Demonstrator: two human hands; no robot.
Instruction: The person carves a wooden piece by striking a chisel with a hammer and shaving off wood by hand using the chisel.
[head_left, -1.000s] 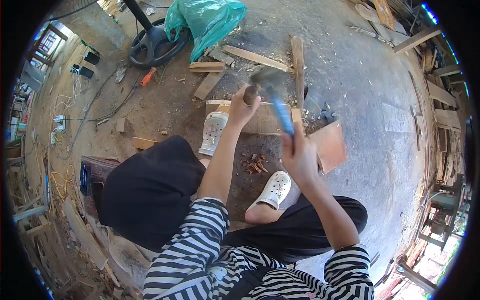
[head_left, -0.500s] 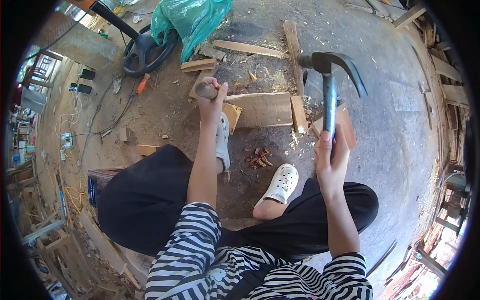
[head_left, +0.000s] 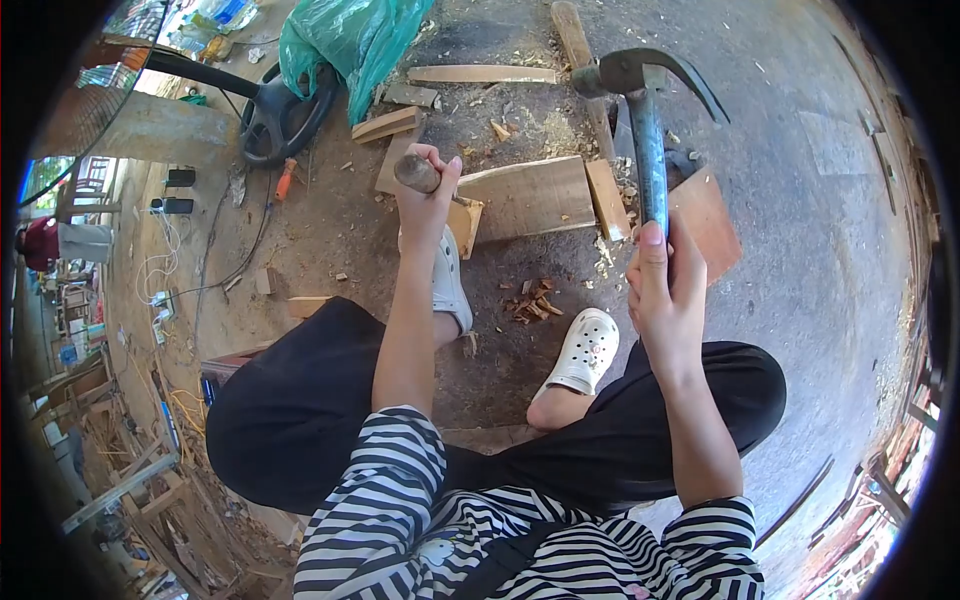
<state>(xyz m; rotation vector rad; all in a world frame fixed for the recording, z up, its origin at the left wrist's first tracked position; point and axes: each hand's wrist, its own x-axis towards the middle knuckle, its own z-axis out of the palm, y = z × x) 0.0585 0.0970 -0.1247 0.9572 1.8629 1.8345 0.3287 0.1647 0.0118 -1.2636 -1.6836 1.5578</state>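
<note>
My right hand (head_left: 668, 290) is wrapped round the lower handle of a claw hammer (head_left: 648, 150). The hammer's head is held up and away from me, its claw curving right, touching nothing I can see. Closed round a wooden tool handle (head_left: 417, 173) is my left hand (head_left: 428, 195); only the handle's round butt end faces me, and its lower end is hidden. Just beyond and beside that hand lies a wooden block (head_left: 530, 198), with a smaller yellowish wood piece (head_left: 463, 222) near my left shoe. Wood chips (head_left: 532, 302) lie between my feet.
A wood strip (head_left: 607, 198) and a flat reddish board (head_left: 708, 225) lie right of the block. Farther off are a long plank (head_left: 482, 74), a green plastic bag (head_left: 350, 50) and a black fan base (head_left: 290, 115). An orange-handled screwdriver (head_left: 286, 178) and cables lie at left.
The hammer in my right hand has moved up in the view, a little farther from the block. My left hand keeps its grip on the wooden handle. The whole view has shifted slightly.
</note>
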